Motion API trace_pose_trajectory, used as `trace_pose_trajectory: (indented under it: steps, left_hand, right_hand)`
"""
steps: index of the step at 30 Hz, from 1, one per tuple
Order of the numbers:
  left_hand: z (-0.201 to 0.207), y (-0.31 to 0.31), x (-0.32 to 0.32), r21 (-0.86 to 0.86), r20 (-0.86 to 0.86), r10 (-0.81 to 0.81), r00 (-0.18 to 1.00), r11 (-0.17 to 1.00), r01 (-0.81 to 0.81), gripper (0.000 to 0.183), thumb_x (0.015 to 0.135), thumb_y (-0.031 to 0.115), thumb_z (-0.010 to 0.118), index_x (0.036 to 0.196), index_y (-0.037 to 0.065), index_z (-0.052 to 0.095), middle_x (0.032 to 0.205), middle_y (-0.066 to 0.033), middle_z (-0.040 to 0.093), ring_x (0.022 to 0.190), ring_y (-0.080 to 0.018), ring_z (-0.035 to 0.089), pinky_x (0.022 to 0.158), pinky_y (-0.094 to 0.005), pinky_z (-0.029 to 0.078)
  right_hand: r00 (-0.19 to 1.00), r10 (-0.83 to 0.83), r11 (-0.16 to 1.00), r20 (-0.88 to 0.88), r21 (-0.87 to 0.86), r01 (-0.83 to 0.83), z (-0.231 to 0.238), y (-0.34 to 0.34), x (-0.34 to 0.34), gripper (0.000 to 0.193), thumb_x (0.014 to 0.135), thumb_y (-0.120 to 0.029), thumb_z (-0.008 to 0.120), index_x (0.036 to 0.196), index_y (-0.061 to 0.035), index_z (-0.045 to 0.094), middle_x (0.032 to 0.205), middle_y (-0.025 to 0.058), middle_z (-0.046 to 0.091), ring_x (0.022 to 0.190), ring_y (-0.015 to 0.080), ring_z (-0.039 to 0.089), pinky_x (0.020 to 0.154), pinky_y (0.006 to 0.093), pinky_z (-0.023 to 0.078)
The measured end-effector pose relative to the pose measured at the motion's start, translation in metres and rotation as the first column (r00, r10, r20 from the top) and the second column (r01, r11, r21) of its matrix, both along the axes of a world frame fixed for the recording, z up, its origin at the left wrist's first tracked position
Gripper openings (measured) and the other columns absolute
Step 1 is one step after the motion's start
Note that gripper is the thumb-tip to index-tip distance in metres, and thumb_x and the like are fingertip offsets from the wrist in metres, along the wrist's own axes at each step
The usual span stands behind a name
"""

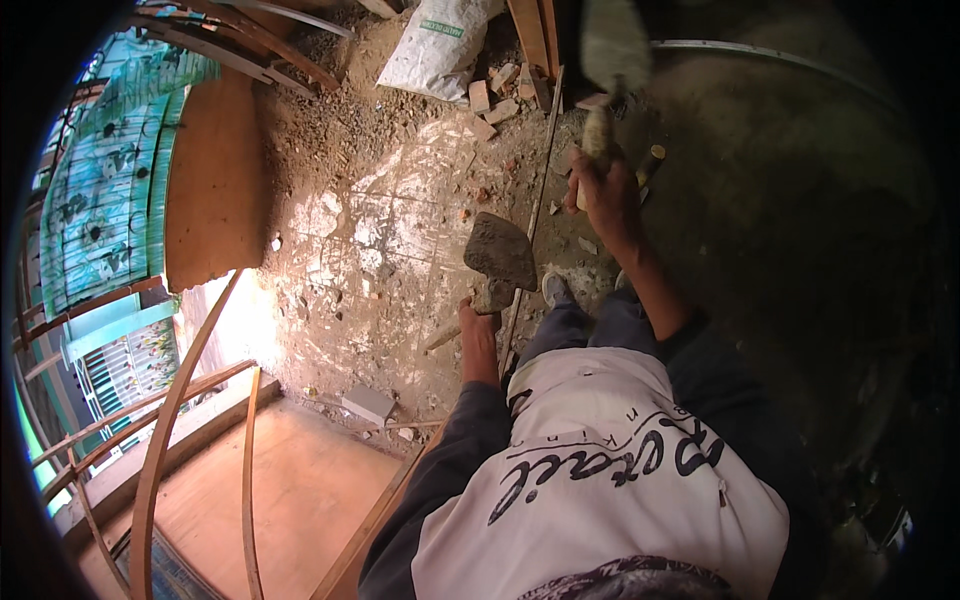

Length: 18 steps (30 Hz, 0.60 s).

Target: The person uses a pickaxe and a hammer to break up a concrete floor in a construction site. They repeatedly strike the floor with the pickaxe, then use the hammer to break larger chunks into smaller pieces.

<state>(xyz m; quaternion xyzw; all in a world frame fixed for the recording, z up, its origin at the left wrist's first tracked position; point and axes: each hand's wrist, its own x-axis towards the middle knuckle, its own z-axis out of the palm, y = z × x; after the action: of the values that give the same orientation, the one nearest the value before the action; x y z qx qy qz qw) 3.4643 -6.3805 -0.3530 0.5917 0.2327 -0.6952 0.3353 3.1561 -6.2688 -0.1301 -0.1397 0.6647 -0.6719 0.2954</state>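
Floor [340, 290], strewn with rubble: bright at left, dim at right. Items, from your hands outward:

Trowel [613, 55]. In your right hand [608, 195], fingers closed round its pale handle. Blade points away from you; blurred.

Paddle [500, 250]. In your left hand [479, 338], fingers curled about the handle, one end jutting out to the left. Broad, dark, squarish face; nearer you than the trowel and well apart from it. Whether the face carries any material: cannot tell.

Step, as judged: you are managing both tools, one per hand, blade and paddle not touching.

Next move, as judged: calls for a firm left grip, the paddle kept level, and a controlled right wrist, the blade being free of any support.

Strip [545, 165]. Long and thin, on the floor just beyond the paddle; watch your footing, shoe [556, 290] close by.

Bricks [480, 97]. Loose pieces, ahead.

Sack [435, 50]. White, beyond the bricks' left.

Block [368, 404]. Grey, to your left.

Board [215, 180]. Orange-brown, far left.
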Motion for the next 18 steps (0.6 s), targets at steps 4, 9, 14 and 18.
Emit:
trace_pose_trajectory:
  steps: [4, 9, 14, 18]
  left_hand:
    - [-0.009, -0.002, -0.004, -0.055, -0.090, -0.105, 0.990, 0.993, 0.100, 0.046, 0.095, 0.022, 0.049, 0.135, -0.001, 0.051, 0.137, -0.0205, 0.057, 0.123, -0.0376, 0.059, 0.106, -0.0523, 0.049]
    - [-0.021, -0.003, 0.001, -0.028, -0.079, -0.096, 0.992, 0.995, 0.094, 0.045, 0.095, 0.020, 0.049, 0.134, -0.003, 0.051, 0.134, -0.0206, 0.059, 0.120, -0.0376, 0.061, 0.105, -0.0520, 0.050]
    - [-0.014, 0.004, 0.006, -0.044, -0.079, -0.164, 0.983, 0.986, 0.161, 0.046, 0.095, 0.020, 0.048, 0.135, -0.003, 0.050, 0.134, -0.0209, 0.059, 0.120, -0.0375, 0.061, 0.106, -0.0512, 0.050]
    - [-0.005, 0.005, -0.004, -0.030, -0.026, -0.196, 0.980, 0.980, 0.195, 0.047, 0.095, 0.020, 0.048, 0.137, -0.002, 0.050, 0.137, -0.0216, 0.058, 0.120, -0.0382, 0.061, 0.106, -0.0511, 0.049]
  right_hand:
    - [0.991, -0.007, 0.999, -0.132, 0.036, 0.012, -0.013, 0.014, 0.063, 0.028, 0.096, -0.028, 0.064, 0.095, -0.0019, 0.055, 0.066, 0.0058, 0.058, 0.046, 0.0162, 0.057, 0.043, 0.0335, 0.045]
    - [0.843, 0.335, 0.691, 0.421, 0.498, -0.524, -0.040, 0.035, 0.074, 0.027, 0.096, -0.028, 0.064, 0.096, -0.0037, 0.051, 0.064, 0.0034, 0.055, 0.043, 0.0135, 0.054, 0.036, 0.0319, 0.041]
    - [0.980, 0.055, 0.990, 0.190, 0.116, -0.078, -0.019, 0.027, 0.053, 0.025, 0.095, -0.026, 0.066, 0.095, -0.0037, 0.054, 0.063, 0.0025, 0.056, 0.043, 0.0121, 0.053, 0.037, 0.0306, 0.041]
    - [0.997, 0.057, 0.998, 0.048, -0.003, -0.057, -0.020, 0.027, 0.092, 0.025, 0.094, -0.026, 0.066, 0.095, -0.0024, 0.056, 0.063, 0.0034, 0.057, 0.043, 0.0125, 0.053, 0.038, 0.0303, 0.042]
